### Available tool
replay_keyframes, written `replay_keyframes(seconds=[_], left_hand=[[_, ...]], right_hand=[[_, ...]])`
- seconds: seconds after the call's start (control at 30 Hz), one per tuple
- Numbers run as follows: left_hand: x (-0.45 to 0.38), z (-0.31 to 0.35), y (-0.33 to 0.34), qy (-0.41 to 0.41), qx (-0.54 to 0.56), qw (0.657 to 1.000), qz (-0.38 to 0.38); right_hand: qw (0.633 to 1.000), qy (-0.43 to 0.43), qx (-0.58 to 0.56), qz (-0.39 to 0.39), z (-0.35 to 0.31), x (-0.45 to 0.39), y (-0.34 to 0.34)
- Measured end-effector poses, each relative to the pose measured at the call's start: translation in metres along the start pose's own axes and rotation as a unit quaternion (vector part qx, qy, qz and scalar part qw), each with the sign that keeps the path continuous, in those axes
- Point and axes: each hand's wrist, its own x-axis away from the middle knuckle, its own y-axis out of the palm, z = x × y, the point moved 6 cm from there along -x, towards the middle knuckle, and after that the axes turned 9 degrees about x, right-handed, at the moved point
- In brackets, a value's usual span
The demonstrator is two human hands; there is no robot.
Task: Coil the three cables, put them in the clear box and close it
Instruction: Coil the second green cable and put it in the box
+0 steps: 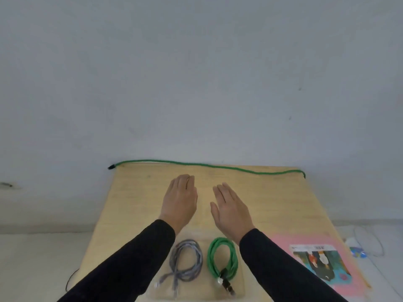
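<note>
A coiled grey cable (185,261) and a coiled green cable (222,258) lie side by side in the clear box (241,286) at the table's near edge. A second green cable (209,165) lies stretched out straight along the far edge of the table. My left hand (180,199) and my right hand (231,209) hover flat, palms down, over the middle of the table beyond the box, between it and the straight cable. Neither hand holds anything. The box's lid is hard to make out.
The wooden table (135,205) stands against a pale wall. A pink sheet with a colourful picture (320,261) lies at the near right corner. A thin black wire (72,277) hangs off the left side. White cords (370,243) lie on the floor at the right.
</note>
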Motion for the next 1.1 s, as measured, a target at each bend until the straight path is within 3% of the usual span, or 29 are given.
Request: replay_keyframes(seconds=[0.3,0.47,0.77,1.1], left_hand=[[-0.030,-0.108,-0.032,-0.149,-0.121,0.981,0.013],[-0.031,-0.182,-0.040,-0.185,-0.123,0.975,0.011],[-0.047,-0.269,0.011,-0.105,-0.059,0.992,-0.020],[-0.040,-0.313,0.053,-0.105,0.035,0.994,-0.020]], right_hand=[[0.994,-0.105,-0.014,0.019,-0.031,-0.105,0.003],[0.987,-0.155,-0.031,0.007,-0.076,-0.156,0.026],[0.985,-0.159,0.002,0.069,-0.141,-0.223,0.096],[0.994,-0.109,0.006,0.011,-0.150,-0.241,0.162]])
